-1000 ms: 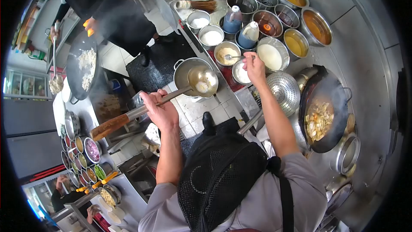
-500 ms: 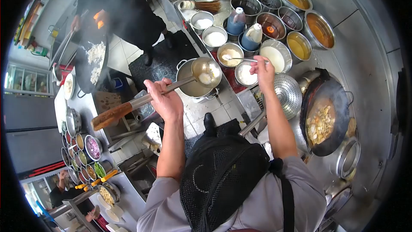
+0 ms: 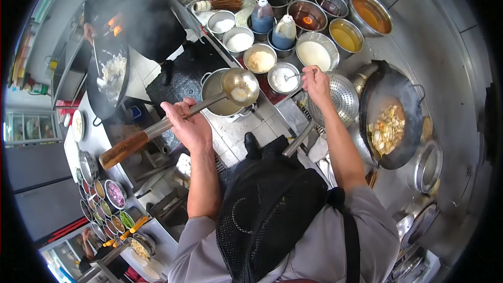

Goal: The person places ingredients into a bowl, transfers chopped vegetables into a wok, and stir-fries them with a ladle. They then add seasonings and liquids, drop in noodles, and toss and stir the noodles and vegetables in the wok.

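Observation:
My left hand (image 3: 189, 124) grips a wooden-handled ladle (image 3: 240, 88) near the middle of its long shaft. White and pale stuff lies in the ladle's bowl, which is held above a steel pot (image 3: 210, 91). My right hand (image 3: 316, 83) pinches the handle of a small spoon (image 3: 295, 76). The spoon's tip is in a bowl of white powder (image 3: 278, 85). Beside that bowl stands one of pale tan seasoning (image 3: 260, 61). Below my right forearm, a perforated strainer (image 3: 343, 99) rests with its handle toward me.
At right, a steaming wok (image 3: 414, 136) holds chopped food. Two squeeze bottles (image 3: 283, 33) stand among several metal bowls of sauces. Far left, another person tends a second wok (image 3: 126, 73) of white food. Containers of chopped ingredients (image 3: 115, 193) sit at lower left.
My right hand has brought the spoon from over the tan seasoning down into the white powder. The left hand still holds the ladle over the pot. The whole view has shifted slightly.

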A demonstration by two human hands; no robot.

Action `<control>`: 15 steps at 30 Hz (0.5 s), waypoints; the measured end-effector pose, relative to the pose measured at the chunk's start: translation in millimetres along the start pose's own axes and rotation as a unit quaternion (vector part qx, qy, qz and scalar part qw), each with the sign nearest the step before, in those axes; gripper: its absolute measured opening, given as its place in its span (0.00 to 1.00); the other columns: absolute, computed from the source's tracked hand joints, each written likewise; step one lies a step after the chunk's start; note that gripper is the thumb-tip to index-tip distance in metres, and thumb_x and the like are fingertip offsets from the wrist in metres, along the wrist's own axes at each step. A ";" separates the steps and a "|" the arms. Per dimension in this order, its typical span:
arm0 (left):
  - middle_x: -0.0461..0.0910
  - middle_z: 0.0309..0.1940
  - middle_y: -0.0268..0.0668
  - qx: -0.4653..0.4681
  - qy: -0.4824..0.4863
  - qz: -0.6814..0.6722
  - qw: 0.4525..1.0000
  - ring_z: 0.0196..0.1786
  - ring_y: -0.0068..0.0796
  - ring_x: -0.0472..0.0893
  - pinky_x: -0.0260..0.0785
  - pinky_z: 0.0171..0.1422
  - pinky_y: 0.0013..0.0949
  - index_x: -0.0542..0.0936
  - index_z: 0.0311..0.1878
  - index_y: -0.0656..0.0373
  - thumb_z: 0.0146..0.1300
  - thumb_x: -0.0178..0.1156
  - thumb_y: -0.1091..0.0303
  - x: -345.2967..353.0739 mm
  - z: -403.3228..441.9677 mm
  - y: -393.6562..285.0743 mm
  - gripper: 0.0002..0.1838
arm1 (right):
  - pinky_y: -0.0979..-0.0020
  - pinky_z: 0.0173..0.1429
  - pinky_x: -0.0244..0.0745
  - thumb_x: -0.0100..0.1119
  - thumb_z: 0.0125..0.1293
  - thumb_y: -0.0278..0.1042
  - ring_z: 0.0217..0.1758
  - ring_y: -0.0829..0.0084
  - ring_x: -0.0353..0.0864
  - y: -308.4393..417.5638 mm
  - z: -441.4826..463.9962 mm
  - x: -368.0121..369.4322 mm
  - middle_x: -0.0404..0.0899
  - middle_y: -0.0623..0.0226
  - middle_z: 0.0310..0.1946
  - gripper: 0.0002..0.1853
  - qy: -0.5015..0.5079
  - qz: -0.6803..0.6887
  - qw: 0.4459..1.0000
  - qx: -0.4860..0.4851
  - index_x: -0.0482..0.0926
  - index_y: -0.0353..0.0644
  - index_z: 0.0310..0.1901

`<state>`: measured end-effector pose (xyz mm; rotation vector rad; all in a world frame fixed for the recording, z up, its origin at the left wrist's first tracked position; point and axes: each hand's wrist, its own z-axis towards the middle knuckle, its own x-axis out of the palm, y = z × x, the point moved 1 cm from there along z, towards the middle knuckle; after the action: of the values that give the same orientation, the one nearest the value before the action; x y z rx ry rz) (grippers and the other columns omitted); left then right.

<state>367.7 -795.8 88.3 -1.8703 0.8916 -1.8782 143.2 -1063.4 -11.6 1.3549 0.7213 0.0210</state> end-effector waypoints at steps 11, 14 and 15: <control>0.59 0.22 0.26 0.001 0.026 0.003 1.000 0.31 0.22 0.58 0.64 0.55 0.34 0.62 0.29 0.51 0.78 0.56 0.54 5.6 -15.3 -0.7 0.21 | 0.70 0.32 0.80 0.53 0.79 0.43 0.27 0.73 0.81 -49.1 -41.9 -39.5 0.82 0.60 0.33 0.17 -0.081 0.315 0.939 0.110 0.77 0.35 0.52; 0.59 0.22 0.26 -0.005 0.005 0.004 1.000 0.31 0.21 0.59 0.64 0.55 0.34 0.63 0.29 0.51 0.78 0.56 0.54 12.8 -18.2 2.6 0.21 | 0.69 0.32 0.80 0.53 0.79 0.43 0.27 0.73 0.81 -51.5 -46.3 -48.6 0.82 0.60 0.33 0.17 -0.096 0.348 0.927 0.106 0.77 0.35 0.52; 0.59 0.22 0.26 -0.004 0.014 0.002 1.000 0.31 0.21 0.60 0.65 0.55 0.34 0.63 0.30 0.51 0.77 0.57 0.53 13.2 -17.7 3.2 0.21 | 0.69 0.33 0.79 0.53 0.79 0.43 0.27 0.73 0.80 -51.3 -47.0 -49.0 0.82 0.59 0.33 0.17 -0.092 0.360 0.922 0.107 0.77 0.35 0.52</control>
<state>348.7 -803.3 97.4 -1.8508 0.9128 -1.9057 62.2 -1055.3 -36.4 1.7450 0.0338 0.4060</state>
